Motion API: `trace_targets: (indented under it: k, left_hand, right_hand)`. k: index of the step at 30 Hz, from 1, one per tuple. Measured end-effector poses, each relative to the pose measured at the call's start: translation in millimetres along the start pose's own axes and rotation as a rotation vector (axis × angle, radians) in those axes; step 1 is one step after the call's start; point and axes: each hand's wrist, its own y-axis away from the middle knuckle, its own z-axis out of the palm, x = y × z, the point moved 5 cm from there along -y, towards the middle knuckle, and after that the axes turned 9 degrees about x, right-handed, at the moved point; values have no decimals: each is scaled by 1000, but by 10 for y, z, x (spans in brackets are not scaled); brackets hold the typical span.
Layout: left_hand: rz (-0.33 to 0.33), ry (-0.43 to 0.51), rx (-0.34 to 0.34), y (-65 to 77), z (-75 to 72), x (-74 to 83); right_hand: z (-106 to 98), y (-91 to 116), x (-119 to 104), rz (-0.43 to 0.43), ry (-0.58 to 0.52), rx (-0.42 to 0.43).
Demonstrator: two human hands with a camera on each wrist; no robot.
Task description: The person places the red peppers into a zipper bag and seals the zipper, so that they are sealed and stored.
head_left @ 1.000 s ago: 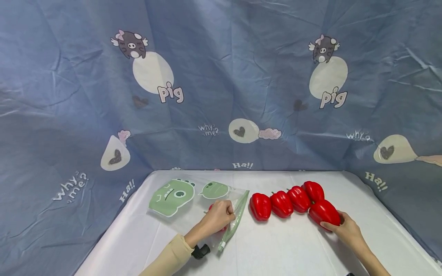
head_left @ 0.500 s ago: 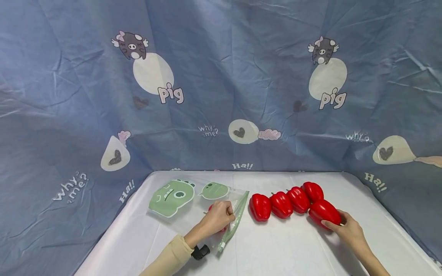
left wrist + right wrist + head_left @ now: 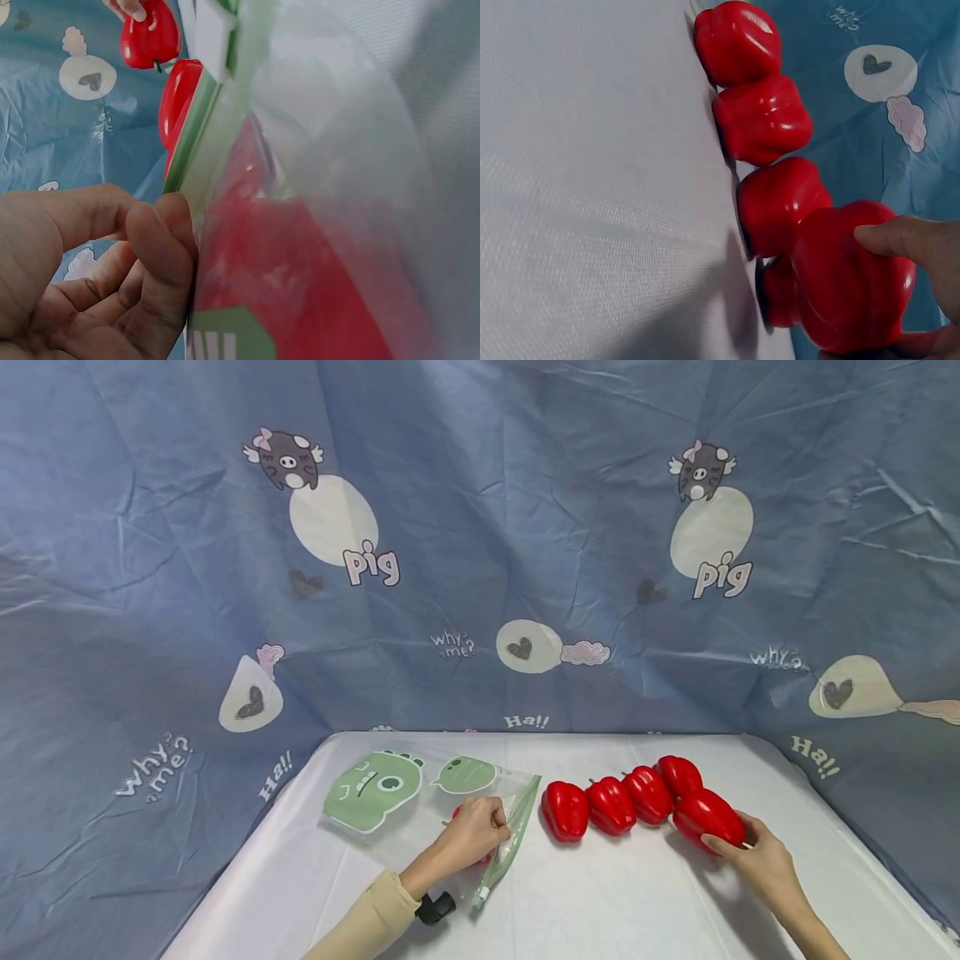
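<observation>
My left hand [image 3: 471, 831] pinches the clear zip bag [image 3: 352, 120] near its green-edged mouth. A red bell pepper [image 3: 285, 270] shows through the plastic in the left wrist view; in the head view the hand covers most of it. The bag [image 3: 517, 785] lies on the left of the table, printed with green cartoon figures. At the right, my right hand [image 3: 765, 864] grips another red bell pepper [image 3: 708, 820], thumb on its near side and fingers behind. The right wrist view shows this held pepper [image 3: 851, 277] in front of the row, with its shadow on the tablecloth.
Several red bell peppers [image 3: 611, 806] lie in a slanting row between the bag and my right hand. A white slider [image 3: 484, 892] sits at the near end of the bag's zip. Behind the white-covered table [image 3: 600, 910] hangs a blue printed cloth [image 3: 480, 527].
The pepper in my right hand has shifted slightly right and up, along with the hand. My left hand and the bag stay where they were.
</observation>
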Motion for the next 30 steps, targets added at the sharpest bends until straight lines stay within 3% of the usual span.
trace_targets:
  k: [13, 20, 30]
  left_hand:
    - [25, -1, 27, -1, -15, 10]
    - [0, 9, 11, 11, -7, 14]
    - [-8, 12, 4, 7, -12, 14]
  right_hand:
    - [-29, 27, -105, 6, -26, 63]
    - [1, 29, -176, -23, -31, 91]
    - [43, 50, -367, -132, -78, 75]
